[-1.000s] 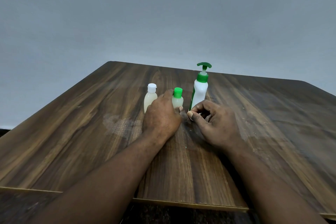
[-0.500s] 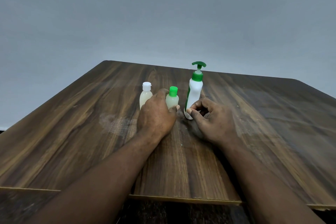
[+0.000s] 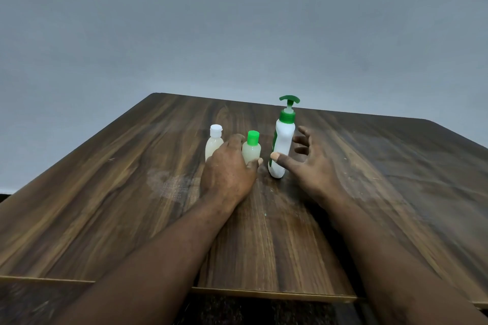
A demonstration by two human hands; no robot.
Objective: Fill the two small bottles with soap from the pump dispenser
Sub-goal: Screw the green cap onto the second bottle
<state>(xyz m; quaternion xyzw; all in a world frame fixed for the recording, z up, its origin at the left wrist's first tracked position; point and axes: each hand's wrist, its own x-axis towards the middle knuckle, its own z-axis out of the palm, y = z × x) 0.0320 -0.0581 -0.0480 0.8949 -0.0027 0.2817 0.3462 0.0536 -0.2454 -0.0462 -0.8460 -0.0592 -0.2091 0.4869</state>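
Observation:
Three bottles stand upright in a row on the dark wooden table (image 3: pixel 132 192). At the left is a small pale bottle with a white cap (image 3: pixel 213 144). In the middle is a small pale bottle with a green cap (image 3: pixel 251 148), and my left hand (image 3: pixel 228 175) grips its lower body, thumb on its right side. To the right stands the white pump dispenser (image 3: pixel 283 144) with a green pump head. My right hand (image 3: pixel 307 165) is spread around the dispenser's lower body, thumb in front, fingers behind; contact is unclear.
A pale worn patch (image 3: pixel 169 185) marks the wood left of my left hand. The table's front edge (image 3: pixel 264 294) runs below my forearms. A plain grey wall fills the background.
My right hand has uncurled from a loose fist and spread open around the pump dispenser. My left hand stays on the green-capped bottle.

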